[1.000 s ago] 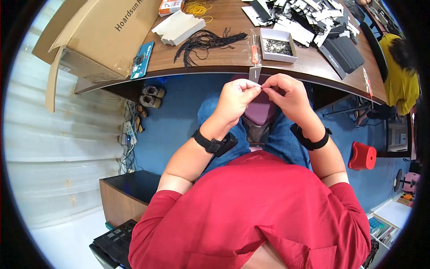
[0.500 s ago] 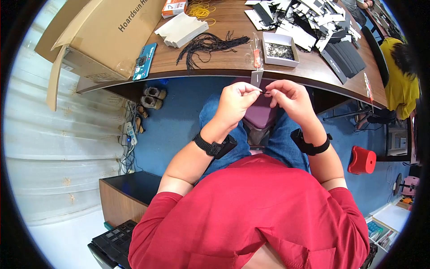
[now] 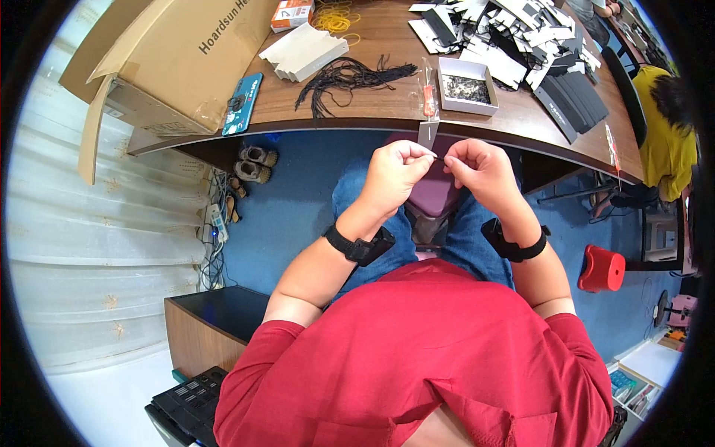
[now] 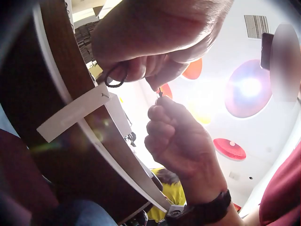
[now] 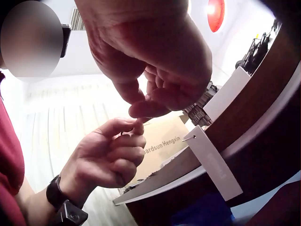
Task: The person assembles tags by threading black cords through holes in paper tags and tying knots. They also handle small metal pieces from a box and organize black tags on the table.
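Observation:
Thumb and fingertips of my left hand (image 3: 395,173) pinch a thin black cord, and a small loop of the cord (image 4: 115,76) curls out beside them in the left wrist view. My right hand (image 3: 484,173) pinches the cord's other part, its fingertips just right of the left ones. A narrow pale tag (image 3: 427,134) with a hole near one end (image 5: 214,165) lies just beyond the fingers at the table edge. What holds the tag up cannot be told. Above it on the table is an orange-red item in clear wrap (image 3: 428,100).
On the table (image 3: 380,112) are black cords (image 3: 346,78), white card pieces (image 3: 304,52), an open white box (image 3: 467,86), piled black and white tags (image 3: 514,41) and a blue card (image 3: 243,104). A cardboard carton (image 3: 175,67) stands left. A red stool (image 3: 602,268) and another person (image 3: 663,127) are right.
The fingertips were together a second ago; a short gap with dark cord then showed between them. My right fingers have since closed in on the cord. Both hands are slightly lower in the head view.

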A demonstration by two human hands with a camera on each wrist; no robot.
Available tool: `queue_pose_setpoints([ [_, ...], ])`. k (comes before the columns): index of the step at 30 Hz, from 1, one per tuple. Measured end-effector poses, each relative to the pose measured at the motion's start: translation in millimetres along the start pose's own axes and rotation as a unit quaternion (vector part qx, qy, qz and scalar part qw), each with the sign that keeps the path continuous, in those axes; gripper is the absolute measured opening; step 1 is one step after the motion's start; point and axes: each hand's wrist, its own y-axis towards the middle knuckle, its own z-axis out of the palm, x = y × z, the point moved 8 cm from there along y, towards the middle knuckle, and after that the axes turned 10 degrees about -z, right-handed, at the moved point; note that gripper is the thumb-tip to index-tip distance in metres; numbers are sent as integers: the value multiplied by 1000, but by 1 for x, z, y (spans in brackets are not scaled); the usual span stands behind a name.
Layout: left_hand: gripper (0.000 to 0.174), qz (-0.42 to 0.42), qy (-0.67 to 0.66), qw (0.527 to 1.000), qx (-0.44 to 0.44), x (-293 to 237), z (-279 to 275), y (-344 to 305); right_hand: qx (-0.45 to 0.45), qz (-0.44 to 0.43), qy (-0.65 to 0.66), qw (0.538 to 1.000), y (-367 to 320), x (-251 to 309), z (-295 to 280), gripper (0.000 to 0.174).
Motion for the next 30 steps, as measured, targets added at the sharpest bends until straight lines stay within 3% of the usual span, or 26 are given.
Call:
queue_pose_setpoints([
  [9, 10, -27, 53, 998, 23, 14, 2, 5, 18, -40, 47, 998, 2, 0, 11, 19],
  [12, 13, -78, 3, 996, 39, 11, 4, 4, 14, -46, -57, 997, 4, 4, 8, 14],
  [18, 21, -105, -20, 993, 59, 21, -28, 14, -104, -7, -81, 991, 3, -12, -26, 8],
  [20, 22, -102, -25, 994, 32, 20, -36, 15, -69, -15, -124, 990, 3, -13, -27, 9],
  [22, 31, -49, 22, 998, 46, 11, -33, 17, -5, -38, -200, 979, 4, -13, -21, 11],
  [23, 35, -18, 49, 997, 51, 6, -27, 18, 24, -140, -216, 966, 5, -7, -13, 18],
  [26, 55, 23, 105, 990, 93, -8, -6, 10, 17, -86, -55, 995, 10, 3, 3, 24],
  [27, 58, 26, 109, 988, 107, -11, 1, 8, 43, -83, -52, 994, 12, 2, 9, 29],
  [28, 61, 29, 112, 986, 121, -14, 7, 5, 80, -37, 51, 995, 13, -6, 20, 30],
  [30, 66, 26, 143, 983, 111, -15, 9, 6, 92, 8, 41, 995, 14, -5, 27, 23],
])
